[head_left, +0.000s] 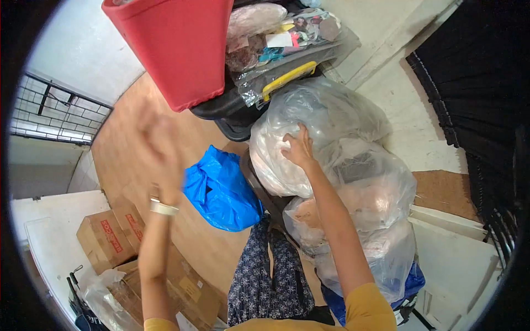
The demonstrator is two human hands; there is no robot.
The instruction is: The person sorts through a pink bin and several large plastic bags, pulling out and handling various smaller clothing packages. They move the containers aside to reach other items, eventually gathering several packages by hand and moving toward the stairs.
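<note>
My right hand (pixel 299 146) rests against a large clear plastic bag (pixel 342 110), its fingers bent and spread apart on the film. More filled clear bags (pixel 375 187) lie below it. My left hand (pixel 160 143) is raised over the wooden floor, left of a tied blue plastic bag (pixel 221 190); motion smears its fingers. A watch or band (pixel 164 208) circles the left wrist.
A red bin (pixel 176 49) stands at the top beside a black container with a yellow handle (pixel 290 77) and packaged items. Cardboard boxes (pixel 107 240) sit at lower left. Dark cloth (pixel 469 71) hangs on the right. A metal grille (pixel 58 107) is at left.
</note>
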